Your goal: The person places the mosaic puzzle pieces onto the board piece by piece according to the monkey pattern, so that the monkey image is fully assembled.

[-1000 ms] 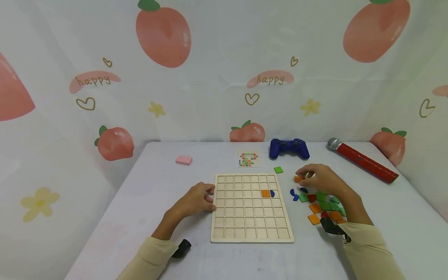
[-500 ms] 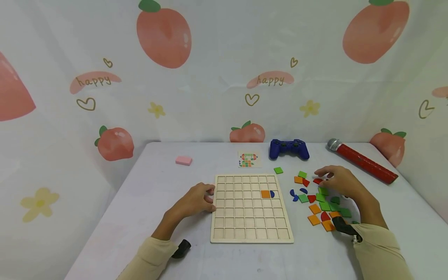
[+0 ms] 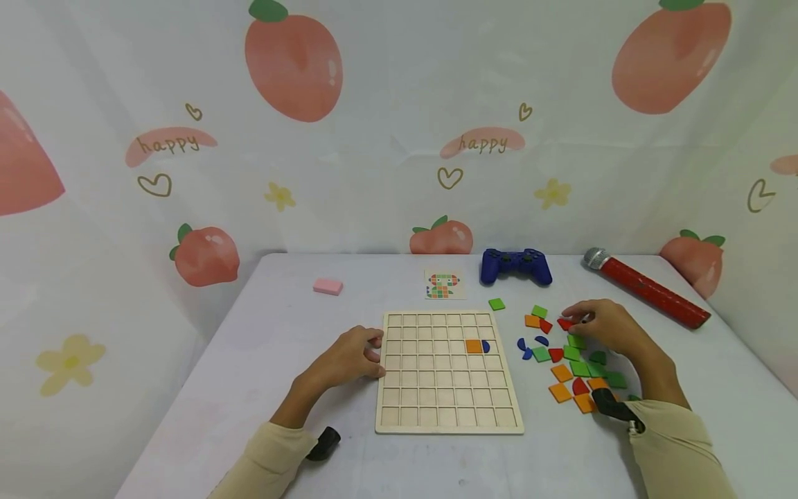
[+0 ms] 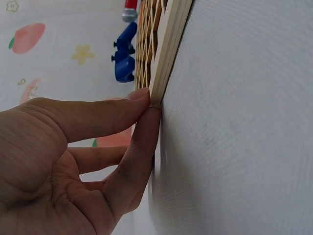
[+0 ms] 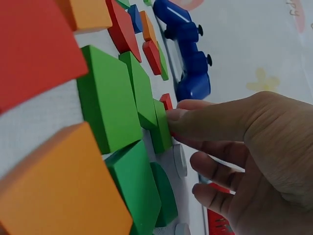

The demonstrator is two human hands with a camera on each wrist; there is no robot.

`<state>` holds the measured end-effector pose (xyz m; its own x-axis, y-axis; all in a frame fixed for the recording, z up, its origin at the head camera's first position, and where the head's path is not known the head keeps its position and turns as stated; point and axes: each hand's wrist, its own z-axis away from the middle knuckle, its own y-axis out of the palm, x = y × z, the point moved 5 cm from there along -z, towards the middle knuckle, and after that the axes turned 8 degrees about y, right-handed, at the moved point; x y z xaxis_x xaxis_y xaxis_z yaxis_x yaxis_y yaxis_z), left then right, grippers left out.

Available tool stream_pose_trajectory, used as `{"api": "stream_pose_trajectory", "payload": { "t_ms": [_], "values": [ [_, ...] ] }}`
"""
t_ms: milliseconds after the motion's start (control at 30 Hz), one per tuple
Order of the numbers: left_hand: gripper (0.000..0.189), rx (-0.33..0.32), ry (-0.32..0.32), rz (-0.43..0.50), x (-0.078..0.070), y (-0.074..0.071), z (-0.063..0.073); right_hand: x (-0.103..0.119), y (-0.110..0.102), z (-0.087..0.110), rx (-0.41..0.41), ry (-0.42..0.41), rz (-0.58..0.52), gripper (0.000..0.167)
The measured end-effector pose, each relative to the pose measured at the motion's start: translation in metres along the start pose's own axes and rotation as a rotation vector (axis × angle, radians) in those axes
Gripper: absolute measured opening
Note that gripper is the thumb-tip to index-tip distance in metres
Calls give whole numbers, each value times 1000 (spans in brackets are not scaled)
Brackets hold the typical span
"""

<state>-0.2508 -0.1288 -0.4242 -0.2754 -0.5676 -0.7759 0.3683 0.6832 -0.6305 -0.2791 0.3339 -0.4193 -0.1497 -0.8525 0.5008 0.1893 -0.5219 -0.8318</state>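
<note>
A wooden grid board (image 3: pixel 430 378) lies flat, with an orange square tile (image 3: pixel 474 346) and a blue half-round piece (image 3: pixel 486 346) set in its cells. At its left edge, my left hand (image 3: pixel 349 357) holds the rim between thumb and bent fingers; the left wrist view shows the thumb (image 4: pixel 105 117) at the rim. My right hand (image 3: pixel 601 322) is over the loose tiles at right, pinching a red curved-edge tile (image 3: pixel 565 324) between thumb and forefinger. The right wrist view shows that tile (image 5: pixel 166 100) mostly hidden by the thumb, with green tiles (image 5: pixel 142 90) beside it.
Around the right hand lie several loose orange, green, red and blue tiles (image 3: pixel 561 393). Behind the board are a pattern card (image 3: pixel 444 284), a blue game controller (image 3: pixel 515 266) and a lone green tile (image 3: pixel 497 304). A red microphone (image 3: pixel 648 287) lies far right, a pink block (image 3: pixel 327 286) far left.
My right hand has moved right from the orange tile to the red tile, and its fingers have come down around it. My left hand and the board have stayed put.
</note>
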Motion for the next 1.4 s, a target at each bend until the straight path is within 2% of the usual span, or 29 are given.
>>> {"api": "stream_pose_trajectory", "payload": {
  "t_ms": [267,733,933,1400],
  "values": [
    [73,3,-1,-2,-3,0,0,1,2,-2,18,2,19,38],
    [73,6,-1,-1,-2,0,0,7,6,-5,-1,23,4,42],
    [72,4,7,-2,-6,0,1,22,15,-8,-1,-21,-19,40],
    [73,-1,2,-10,-5,0,0,76,35,-7,-14,-118,-75,38]
  ]
}}
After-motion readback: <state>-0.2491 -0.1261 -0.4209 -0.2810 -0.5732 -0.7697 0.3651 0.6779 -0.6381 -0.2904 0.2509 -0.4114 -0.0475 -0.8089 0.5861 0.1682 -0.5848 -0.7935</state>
